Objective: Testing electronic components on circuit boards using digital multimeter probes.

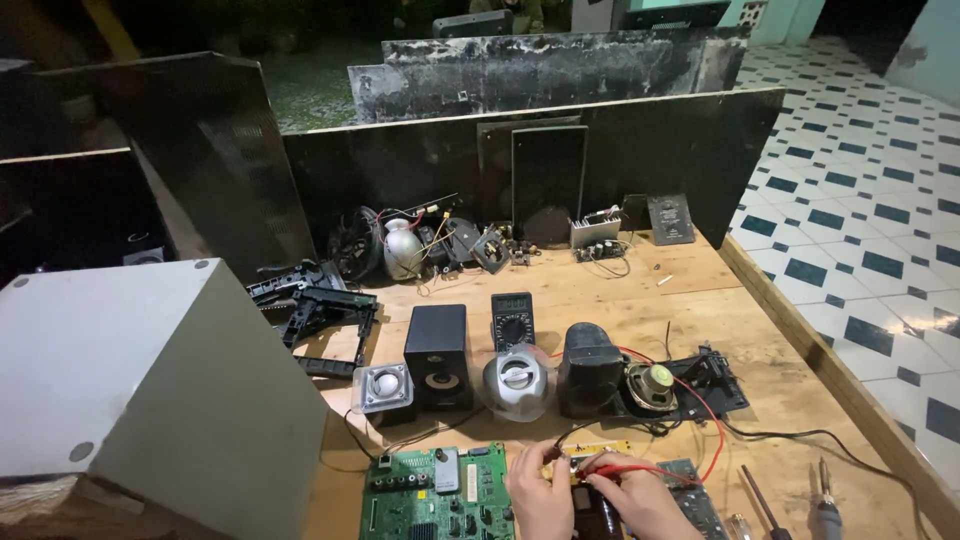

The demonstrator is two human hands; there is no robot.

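Wooden planks form the work surface (pixel 620 290), backed by dark upright panels and flanked by a tiled floor (pixel 860 230) in blue and white. At the near edge, the left hand (pixel 540 492) pinches a black probe lead (pixel 572 436) and the right hand (pixel 632 500) pinches a red probe (pixel 625 468), both fingers closed tight over a small dark component (pixel 588 505) lying between a green circuit board (pixel 440 495) and a second board (pixel 695 500). Thin and stiff, the probes look best gripped along their insulated shafts; the boards appear light but fragile, safest taken by the edges. Behind sit a multimeter (pixel 513 320), a black speaker box (pixel 437 355), a silver speaker (pixel 517 380) and a bare speaker cone (pixel 652 385). A grey cabinet (pixel 140 380) stands left.
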